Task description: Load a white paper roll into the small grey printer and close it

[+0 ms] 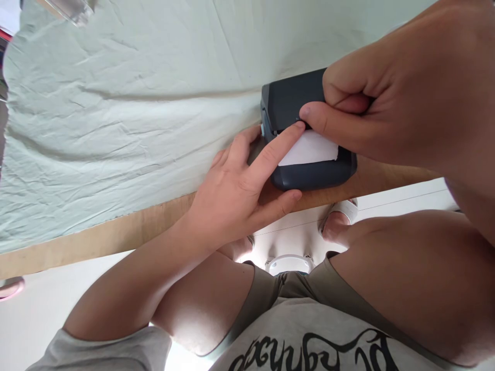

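Touching dark device near table edge: left hand spread, unclosed; right hand curled, grip undeterminable. Skewed pull could tear white paper.

Single head-worn view, facing steeply down at close range over the counter and wearer's lap.

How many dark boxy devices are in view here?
1: the dark device at the near edge of the table, with a white paper strip on it. The right grip covers part of it and could hide others.
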Demonstrator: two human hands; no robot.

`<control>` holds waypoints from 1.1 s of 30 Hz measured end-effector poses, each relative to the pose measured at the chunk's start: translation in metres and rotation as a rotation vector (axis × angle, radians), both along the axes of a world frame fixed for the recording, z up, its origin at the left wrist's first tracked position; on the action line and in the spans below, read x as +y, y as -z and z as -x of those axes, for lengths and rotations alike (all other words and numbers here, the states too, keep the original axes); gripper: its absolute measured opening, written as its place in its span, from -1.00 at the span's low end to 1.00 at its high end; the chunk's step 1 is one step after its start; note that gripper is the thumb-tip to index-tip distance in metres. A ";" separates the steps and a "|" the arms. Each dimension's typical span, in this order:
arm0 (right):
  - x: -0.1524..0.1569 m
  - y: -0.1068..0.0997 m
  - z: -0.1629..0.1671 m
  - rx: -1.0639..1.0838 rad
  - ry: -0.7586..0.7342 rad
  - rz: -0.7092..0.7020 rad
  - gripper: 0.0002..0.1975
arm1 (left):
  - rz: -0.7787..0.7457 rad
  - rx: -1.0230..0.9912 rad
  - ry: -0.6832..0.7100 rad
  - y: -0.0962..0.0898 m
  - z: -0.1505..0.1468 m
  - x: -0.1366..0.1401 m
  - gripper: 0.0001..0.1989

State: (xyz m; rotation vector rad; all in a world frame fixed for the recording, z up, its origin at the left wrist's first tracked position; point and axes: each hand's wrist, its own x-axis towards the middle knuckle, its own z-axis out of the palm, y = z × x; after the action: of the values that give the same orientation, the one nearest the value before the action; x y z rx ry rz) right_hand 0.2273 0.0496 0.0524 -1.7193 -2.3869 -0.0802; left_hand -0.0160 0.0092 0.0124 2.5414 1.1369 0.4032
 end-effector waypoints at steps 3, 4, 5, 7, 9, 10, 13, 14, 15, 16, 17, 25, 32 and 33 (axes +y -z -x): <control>0.001 0.001 0.000 0.011 -0.017 0.003 -0.28 | -0.003 0.007 -0.001 0.002 0.001 0.000 -0.23; 0.002 0.001 0.000 0.009 -0.025 0.008 -0.27 | -0.010 0.003 0.001 0.002 0.002 0.001 -0.22; 0.002 0.001 0.001 0.004 -0.035 0.019 -0.24 | -0.016 -0.002 0.004 0.003 0.002 0.001 -0.21; 0.001 0.000 0.001 -0.012 -0.047 0.035 -0.20 | -0.018 -0.010 0.008 0.005 0.003 0.002 -0.18; 0.001 -0.001 0.000 -0.020 -0.048 0.054 -0.20 | -0.010 -0.010 0.010 0.005 0.003 0.002 -0.15; 0.001 -0.001 -0.001 -0.022 -0.045 0.066 -0.22 | -0.005 -0.007 0.007 0.005 0.003 0.003 -0.14; 0.001 -0.004 -0.001 -0.043 -0.040 0.095 -0.25 | -0.007 -0.007 0.009 0.005 0.003 0.003 -0.14; 0.001 -0.005 0.000 -0.066 -0.038 0.103 -0.26 | -0.010 -0.009 0.009 0.004 0.003 0.003 -0.15; 0.001 -0.006 0.003 -0.102 -0.024 0.117 -0.26 | -0.013 -0.013 0.010 0.004 0.003 0.003 -0.15; 0.001 -0.009 0.006 -0.149 0.003 0.139 -0.26 | -0.016 -0.017 0.013 0.004 0.003 0.003 -0.14; 0.001 -0.011 0.009 -0.200 0.040 0.171 -0.26 | -0.018 -0.021 0.016 0.004 0.003 0.003 -0.13; -0.010 -0.022 0.025 -0.323 0.159 0.345 -0.08 | -0.017 -0.024 0.004 0.006 0.003 0.004 -0.18; -0.009 -0.021 0.027 -0.339 0.180 0.359 -0.04 | -0.080 -0.012 0.034 0.009 0.005 0.003 -0.17; -0.009 -0.020 0.027 -0.329 0.176 0.352 -0.03 | -0.080 -0.009 0.034 0.009 0.004 0.003 -0.18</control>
State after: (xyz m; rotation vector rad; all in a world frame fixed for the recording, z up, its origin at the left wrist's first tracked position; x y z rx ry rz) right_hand 0.2004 0.0403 0.0722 -2.2288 -2.5939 0.0388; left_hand -0.0204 0.0125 0.0031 2.6212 1.0940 0.4596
